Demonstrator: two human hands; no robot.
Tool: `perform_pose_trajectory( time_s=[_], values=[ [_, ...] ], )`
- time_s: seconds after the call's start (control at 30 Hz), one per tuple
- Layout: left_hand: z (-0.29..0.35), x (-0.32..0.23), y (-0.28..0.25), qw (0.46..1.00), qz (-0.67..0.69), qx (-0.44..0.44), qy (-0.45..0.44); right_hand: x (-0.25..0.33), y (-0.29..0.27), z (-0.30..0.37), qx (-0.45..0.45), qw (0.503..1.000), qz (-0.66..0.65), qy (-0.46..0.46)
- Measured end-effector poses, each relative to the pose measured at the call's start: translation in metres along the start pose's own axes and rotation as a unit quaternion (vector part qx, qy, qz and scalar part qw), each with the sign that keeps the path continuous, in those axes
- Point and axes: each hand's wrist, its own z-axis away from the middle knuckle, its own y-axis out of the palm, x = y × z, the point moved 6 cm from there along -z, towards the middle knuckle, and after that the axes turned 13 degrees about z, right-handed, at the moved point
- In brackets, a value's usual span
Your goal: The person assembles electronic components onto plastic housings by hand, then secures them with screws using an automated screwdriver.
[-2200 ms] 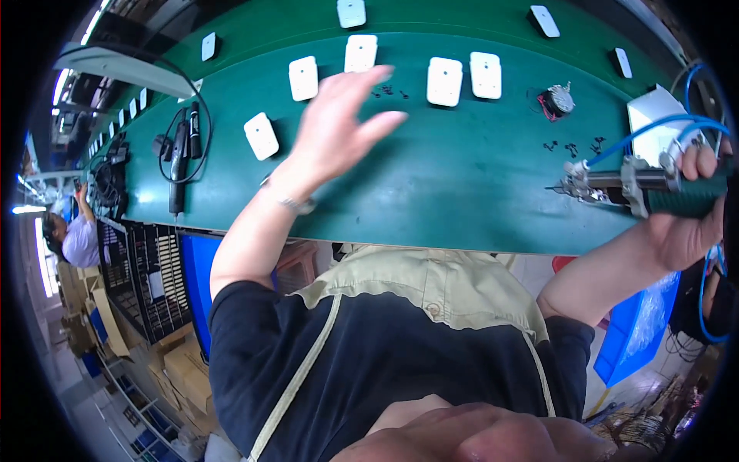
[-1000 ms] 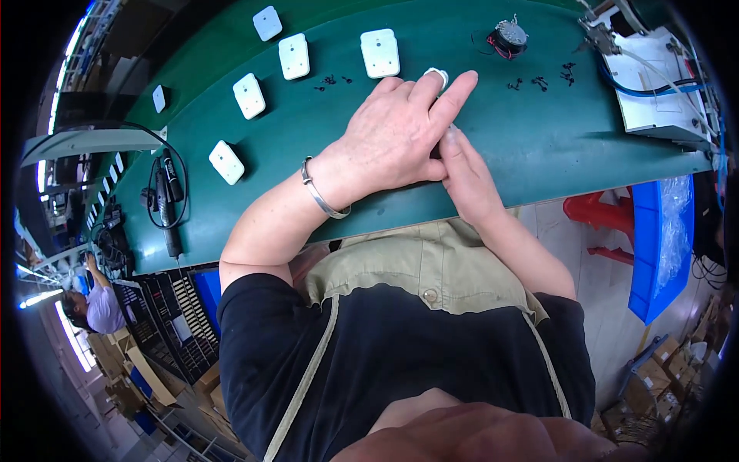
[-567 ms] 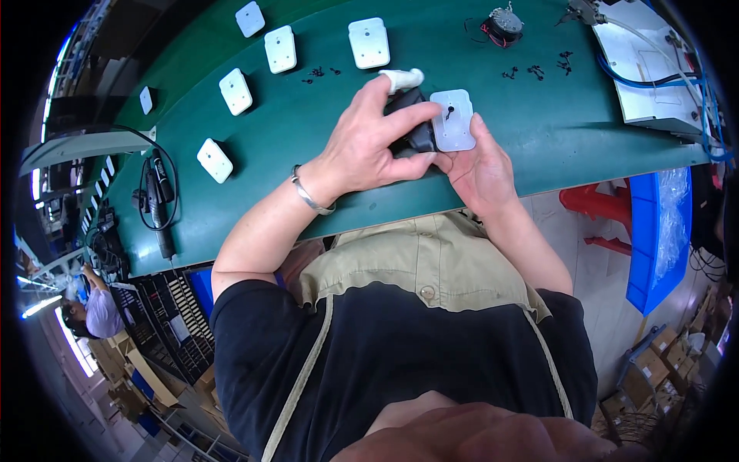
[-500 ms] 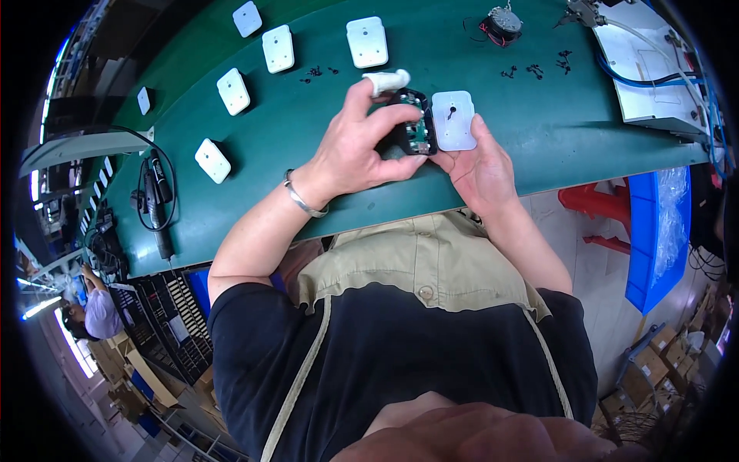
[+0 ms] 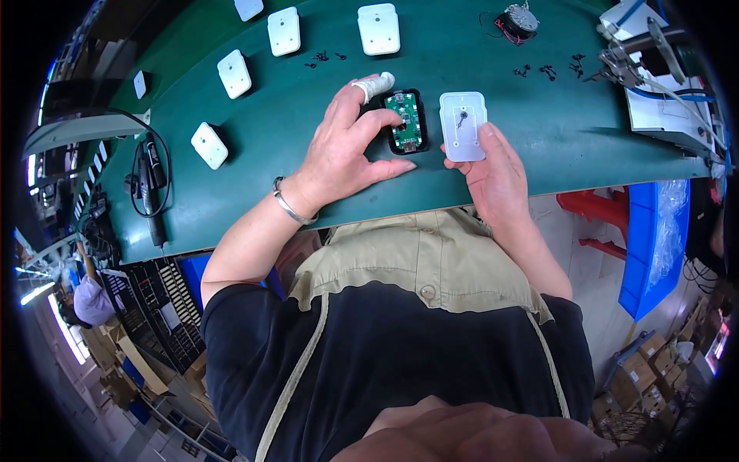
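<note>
A black casing with a green circuit board (image 5: 405,123) in it lies on the green worktable. My left hand (image 5: 342,146) is spread beside it, with a fingertip touching the board and the thumb stretched out below the casing. One finger of that hand wears a white wrap. To the right, my right hand (image 5: 496,165) holds a white plastic cover (image 5: 463,138) by its lower right edge. A small black piece with a thin lead shows on the cover's upper middle.
White-faced units (image 5: 379,31) stand spread over the table's far and left parts. Small black screws (image 5: 547,71) lie in little groups, near a round black motor-like part (image 5: 517,23). A black corded tool (image 5: 154,192) is at left; a metal fixture (image 5: 627,58) stands right.
The black casing has gone from tilted in my left hand to flat on the table. My left fingers have loosened around it. The white cover has moved slightly right, away from the casing.
</note>
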Motion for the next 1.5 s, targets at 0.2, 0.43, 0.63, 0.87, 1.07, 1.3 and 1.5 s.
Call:
perform_pose_trajectory(
  time_s=[0.2,0.43,0.63,0.87,1.07,1.3,1.5],
  values=[
    [-0.006,-0.015,0.016,0.97,0.192,-0.047,-0.144,0.002,0.006,0.004,0.024,0.999,0.019,-0.034],
    [0.004,0.003,0.053,0.822,0.486,-0.1,-0.28,0.006,0.008,0.01,0.024,0.992,0.094,-0.076],
    [0.004,0.0,0.048,0.824,0.477,-0.085,-0.293,0.002,0.003,0.011,0.022,0.99,0.114,-0.076],
    [0.005,-0.002,0.046,0.725,0.579,-0.033,-0.371,0.007,0.005,0.014,0.017,0.99,0.117,-0.077],
    [0.006,-0.008,0.046,0.707,0.614,-0.037,-0.348,0.025,0.008,0.015,0.009,0.978,0.176,-0.112],
    [0.011,-0.006,0.052,0.694,0.619,0.008,-0.368,0.034,0.009,0.013,0.002,0.973,0.193,-0.127],
    [0.012,-0.008,0.054,0.657,0.668,0.025,-0.348,0.037,0.008,0.015,0.012,0.957,0.242,-0.157]
  ],
)
